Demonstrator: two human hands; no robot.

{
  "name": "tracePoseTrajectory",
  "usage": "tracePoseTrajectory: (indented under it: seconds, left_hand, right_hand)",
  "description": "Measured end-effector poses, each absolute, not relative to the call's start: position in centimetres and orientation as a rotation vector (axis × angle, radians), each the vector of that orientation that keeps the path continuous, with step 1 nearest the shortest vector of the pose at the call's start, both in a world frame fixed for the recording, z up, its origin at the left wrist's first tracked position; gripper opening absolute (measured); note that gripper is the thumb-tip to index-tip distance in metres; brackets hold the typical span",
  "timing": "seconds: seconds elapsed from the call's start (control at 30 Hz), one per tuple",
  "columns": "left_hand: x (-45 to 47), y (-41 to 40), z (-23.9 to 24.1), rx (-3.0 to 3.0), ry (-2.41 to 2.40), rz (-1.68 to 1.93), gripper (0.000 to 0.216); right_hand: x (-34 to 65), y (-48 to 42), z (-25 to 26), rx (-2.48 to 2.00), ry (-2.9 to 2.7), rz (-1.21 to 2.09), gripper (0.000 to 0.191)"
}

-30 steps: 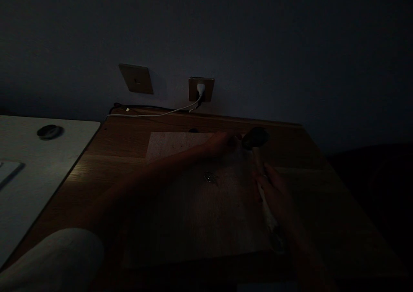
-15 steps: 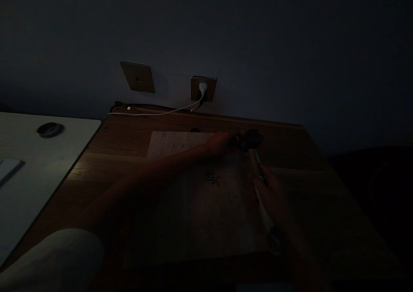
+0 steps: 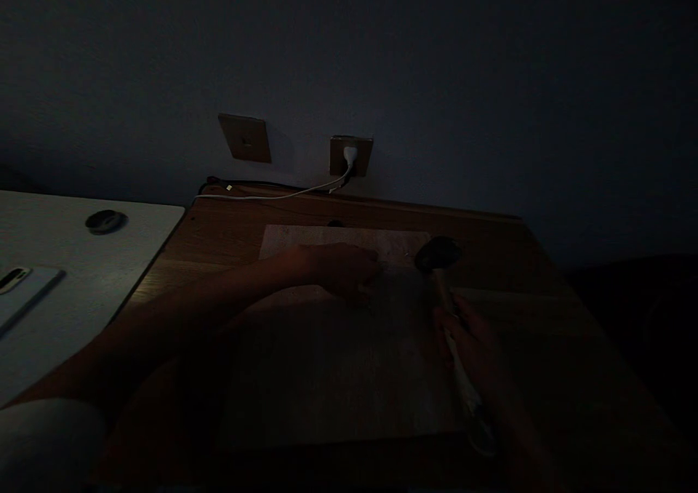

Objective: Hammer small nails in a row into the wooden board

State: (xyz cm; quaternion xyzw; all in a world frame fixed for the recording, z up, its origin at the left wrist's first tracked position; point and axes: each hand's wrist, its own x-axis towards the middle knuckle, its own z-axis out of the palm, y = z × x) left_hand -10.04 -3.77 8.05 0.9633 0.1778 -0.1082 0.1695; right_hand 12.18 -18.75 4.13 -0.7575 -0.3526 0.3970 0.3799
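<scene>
The room is very dark. A pale flat board [image 3: 327,377] lies on the wooden desk [image 3: 207,238]. My left hand [image 3: 343,271] rests on the board's far part, fingers bent down and drawn together over the spot where small metal pieces lay; what they hold is hidden. My right hand [image 3: 474,340] is wrapped round the light handle of a hammer [image 3: 437,254]. The hammer's dark head hovers over the board's far right corner, a little to the right of my left hand's fingertips.
A white table [image 3: 81,275] adjoins on the left with a dark round object [image 3: 106,221] and a phone [image 3: 22,289]. On the wall are a blank plate [image 3: 245,138] and a socket [image 3: 350,155]. Its white cable [image 3: 273,195] runs along the desk's back edge.
My left hand has drawn back from the hammer head towards me and left, and now covers the small metal pieces. The hammer head has lifted slightly away to the right.
</scene>
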Motion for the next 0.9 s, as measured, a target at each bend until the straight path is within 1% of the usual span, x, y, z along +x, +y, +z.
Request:
tracePoseTrajectory:
  seconds: [0.07, 0.17, 0.23, 0.3, 0.4, 0.5, 0.6, 0.73, 0.9]
  left_hand:
    - [-9.9, -4.2, 8.1, 2.728, 0.512, -0.404, 0.027]
    - [-9.6, -4.0, 7.8, 2.695, 0.478, -0.411, 0.017]
    - [-9.7, -3.7, 7.5, 2.699, 0.46, -0.378, 0.011]
    - [-9.8, -3.4, 7.2, 2.702, 0.479, -0.306, 0.011]
    - [-9.9, -2.7, 6.6, 2.69, 0.562, -0.117, 0.01]
    - [-9.2, -1.6, 5.6, 2.678, 0.609, 0.086, 0.011]
    - [-7.7, -0.3, 4.5, 2.67, 0.626, 0.201, 0.019]
    - [-5.9, 0.9, 3.5, 2.831, 0.649, 0.203, 0.019]
    - [-5.2, 1.1, 3.3, 2.977, 0.668, 0.191, 0.023]
  right_hand:
    - [12.1, -18.8, 4.0, -1.941, -0.896, 1.02, 0.051]
    - [11.9, -18.9, 4.0, -1.951, -0.883, 1.007, 0.055]
    - [11.8, -19.0, 4.2, -1.955, -0.873, 1.029, 0.057]
    - [11.8, -19.2, 4.4, -1.943, -0.888, 1.044, 0.053]
    - [12.1, -19.3, 4.3, -1.944, -0.906, 0.981, 0.049]
    - [12.7, -19.3, 3.7, -1.983, -0.91, 0.929, 0.052]
    - [13.1, -19.3, 3.3, -1.99, -0.932, 0.917, 0.057]
    - [13.2, -19.6, 3.2, -1.999, -0.971, 0.845, 0.06]
    - [13.0, -19.8, 3.6, -2.039, -0.931, 0.864, 0.061]
